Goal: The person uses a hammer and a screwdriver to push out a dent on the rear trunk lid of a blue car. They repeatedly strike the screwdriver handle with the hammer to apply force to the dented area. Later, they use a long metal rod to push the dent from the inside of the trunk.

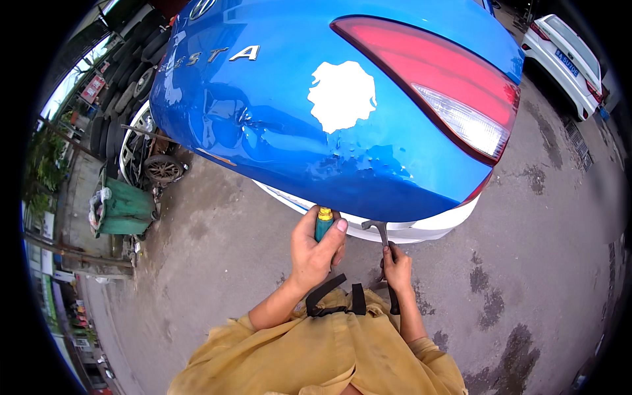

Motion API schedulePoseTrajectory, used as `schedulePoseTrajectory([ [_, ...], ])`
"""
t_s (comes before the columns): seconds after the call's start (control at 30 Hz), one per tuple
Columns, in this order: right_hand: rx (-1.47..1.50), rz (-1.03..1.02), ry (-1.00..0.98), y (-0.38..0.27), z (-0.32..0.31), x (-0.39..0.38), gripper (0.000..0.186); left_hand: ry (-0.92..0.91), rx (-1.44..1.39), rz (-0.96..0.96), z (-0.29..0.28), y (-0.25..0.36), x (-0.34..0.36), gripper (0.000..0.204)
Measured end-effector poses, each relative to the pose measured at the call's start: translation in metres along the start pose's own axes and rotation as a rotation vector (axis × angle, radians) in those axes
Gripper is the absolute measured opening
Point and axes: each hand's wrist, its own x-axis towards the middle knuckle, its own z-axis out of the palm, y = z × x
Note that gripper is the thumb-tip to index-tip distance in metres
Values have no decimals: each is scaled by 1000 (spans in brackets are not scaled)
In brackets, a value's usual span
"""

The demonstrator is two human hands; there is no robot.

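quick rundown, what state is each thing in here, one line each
left hand: closed around a teal-handled tool
right hand: gripping a hammer, head up by the panel edge
blue car panel: dented, creased, with a white bare patch
tail light: unlit, looks intact
green cart: standing on the ground
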Motion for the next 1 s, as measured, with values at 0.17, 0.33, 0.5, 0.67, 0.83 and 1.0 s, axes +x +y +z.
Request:
schedulePoseTrajectory([
  [0.17, -156, -218, -207, -6, -21, 31, 26, 100, 28, 12, 16, 0, -5, 38],
  [0.33, -132, -148, -327, -5, -9, 24, 25, 83, 21, 52, 15, 5, -3, 43],
  [0.5, -53, -141, -221, -19, -6, 4, 28, -22, -93, 27, 11, 20, 5, 40],
  [0.67, 57, -150, 162, -61, -29, -14, 30, -152, -218, -8, 5, 33, 14, 38],
  [0.83, 62, -390, 641, -147, -59, -61, 29, -201, -151, 36, -4, 33, 19, 42],
  [1.0, -233, -849, 860, -202, -46, -90, 36, -299, -250, 27, -7, 26, 22, 39],
])
